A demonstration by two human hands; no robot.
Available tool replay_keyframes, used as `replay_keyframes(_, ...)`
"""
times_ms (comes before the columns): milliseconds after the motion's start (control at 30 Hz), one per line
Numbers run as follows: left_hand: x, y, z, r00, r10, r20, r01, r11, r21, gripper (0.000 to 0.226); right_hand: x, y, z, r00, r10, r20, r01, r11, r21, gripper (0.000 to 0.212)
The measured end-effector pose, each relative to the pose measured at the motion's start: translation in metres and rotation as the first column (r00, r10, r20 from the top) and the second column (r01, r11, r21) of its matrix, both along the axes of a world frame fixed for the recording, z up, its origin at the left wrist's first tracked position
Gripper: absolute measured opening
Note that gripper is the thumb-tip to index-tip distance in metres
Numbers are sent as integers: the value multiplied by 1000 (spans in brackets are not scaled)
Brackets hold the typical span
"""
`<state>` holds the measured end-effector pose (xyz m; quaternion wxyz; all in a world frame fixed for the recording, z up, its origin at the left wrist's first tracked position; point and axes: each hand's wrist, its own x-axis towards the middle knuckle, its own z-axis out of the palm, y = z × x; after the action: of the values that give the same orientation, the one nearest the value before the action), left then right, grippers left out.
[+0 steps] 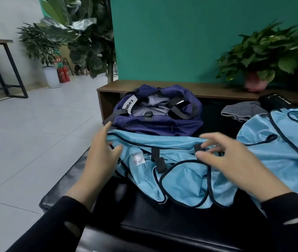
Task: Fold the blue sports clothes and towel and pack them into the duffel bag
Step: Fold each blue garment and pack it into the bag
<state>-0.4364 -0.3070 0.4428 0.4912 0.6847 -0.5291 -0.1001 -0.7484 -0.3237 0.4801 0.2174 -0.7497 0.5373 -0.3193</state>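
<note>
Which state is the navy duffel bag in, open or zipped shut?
Open. The duffel bag gapes at the top, showing grey fabric inside, with its straps lying loose across the opening.

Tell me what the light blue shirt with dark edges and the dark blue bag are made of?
The light blue sports shirt with dark trim looks like thin, slightly shiny synthetic mesh: it drapes in soft folds and catches the light. The dark blue duffel bag seems to be matte woven nylon or polyester, since it slumps and creases, with black webbing straps. Neither can be told for certain by sight.
</note>
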Motion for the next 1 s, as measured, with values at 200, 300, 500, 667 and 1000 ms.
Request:
replay_keyframes(200,-30,15,3,907,-224,357,270,959,-84,20,8,-5,-25,929,70,-364,-38,995,94,23)
replay_keyframes(300,-44,21,-15,734,-511,447,370,853,368,60,7,-6,-20,973,-78,-219,82,997,11,16)
replay_keyframes(500,-29,11,-27,753,-376,540,196,911,362,27,-5,7,6,897,-323,302,368,924,-103,30)
replay_keyframes(667,-14,7,-14,997,-40,70,39,999,24,35,-3,11,5,713,-341,612,308,937,163,29)
replay_keyframes(1000,-64,36,5,900,-435,-4,435,900,15,47,21,22,8,853,13,521,-85,990,116,29)
